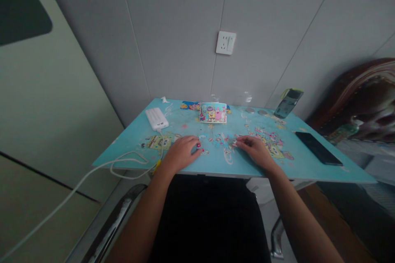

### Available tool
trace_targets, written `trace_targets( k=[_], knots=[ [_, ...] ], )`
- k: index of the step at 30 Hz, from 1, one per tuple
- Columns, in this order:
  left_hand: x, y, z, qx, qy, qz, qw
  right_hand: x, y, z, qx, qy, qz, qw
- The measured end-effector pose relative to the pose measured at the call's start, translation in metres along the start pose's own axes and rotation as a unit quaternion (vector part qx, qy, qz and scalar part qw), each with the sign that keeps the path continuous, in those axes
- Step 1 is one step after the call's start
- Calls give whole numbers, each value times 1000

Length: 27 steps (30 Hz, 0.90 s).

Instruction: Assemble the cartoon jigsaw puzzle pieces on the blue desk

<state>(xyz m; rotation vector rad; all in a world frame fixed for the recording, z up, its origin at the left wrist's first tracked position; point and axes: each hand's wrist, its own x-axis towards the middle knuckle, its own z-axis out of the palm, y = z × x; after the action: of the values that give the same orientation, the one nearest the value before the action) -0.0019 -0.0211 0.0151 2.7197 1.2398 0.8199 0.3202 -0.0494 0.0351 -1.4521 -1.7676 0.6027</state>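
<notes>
1. Pieces point(219, 140), small and many-coloured, lie scattered at the middle of the worktop point(308, 172), between the two hands; take them as the clock's centre. Which marks are loose and which are printed on the blue surface is hard to tell in places.
2. Right hand point(253, 150), at about four o'clock: its grip is narrow, thumb and fingertips pinched on a small pale piece point(234, 143) just above or against the worktop.
3. Left hand point(184, 153), at about nine o'clock: palm down, fingers curved, with thumb and forefinger a little apart. A small red piece point(198, 145) sits by that gap; whether the grip holds it, I cannot tell.
4. Picture card point(212, 113), showing cartoon figures, stands at twelve o'clock, with a blue strip point(189, 106) partly behind it.
5. White power bank point(156, 118) lies at ten o'clock, its white cable point(77, 185) running off towards eight.
6. Dark bottle point(288, 102) with a yellow-green strap stands at two o'clock; two round discs point(250, 110) lie at one.
7. Black phone point(318, 148) lies flat at three o'clock, near the worktop's right end.
</notes>
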Motion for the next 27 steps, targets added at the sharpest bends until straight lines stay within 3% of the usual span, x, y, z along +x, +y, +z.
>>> trace_targets(
  k=[6, 10, 27],
  knots=[
    [0, 1, 1, -1, 4, -6, 1000, -2, -38, 45, 17, -77, -27, 997],
    [0, 1, 1, -2, 4, -4, 1000, 2, -49, 64, -10, -86, -44, 995],
    [0, 2, 0, -1, -3, -11, 1000, 8, -51, 69, -33, -90, -42, 995]
  ],
)
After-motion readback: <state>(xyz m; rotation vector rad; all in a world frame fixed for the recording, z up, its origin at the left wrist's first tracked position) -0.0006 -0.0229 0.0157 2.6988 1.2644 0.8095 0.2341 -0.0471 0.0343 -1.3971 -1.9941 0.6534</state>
